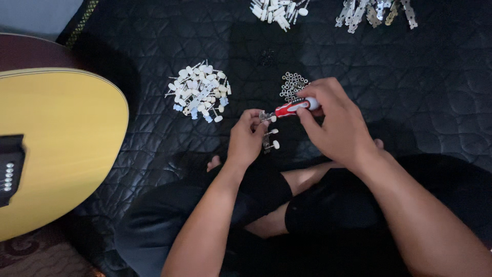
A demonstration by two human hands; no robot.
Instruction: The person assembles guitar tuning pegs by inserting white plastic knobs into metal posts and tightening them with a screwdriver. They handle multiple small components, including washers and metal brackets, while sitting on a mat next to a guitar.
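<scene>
The right hand (335,120) grips a red screwdriver (294,106) pointing leftward at what seems a tuner strip (268,134) pinched in the left hand (246,139).

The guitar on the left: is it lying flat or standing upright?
Lying flat. The guitar shows its whole yellow top, with the dark bridge, facing up at the camera, resting beside the black quilted mat.

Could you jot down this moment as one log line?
left hand: holds tuner strip | right hand: holds screwdriver, tip at strip | nearby: washers, peg pile, guitar
</scene>
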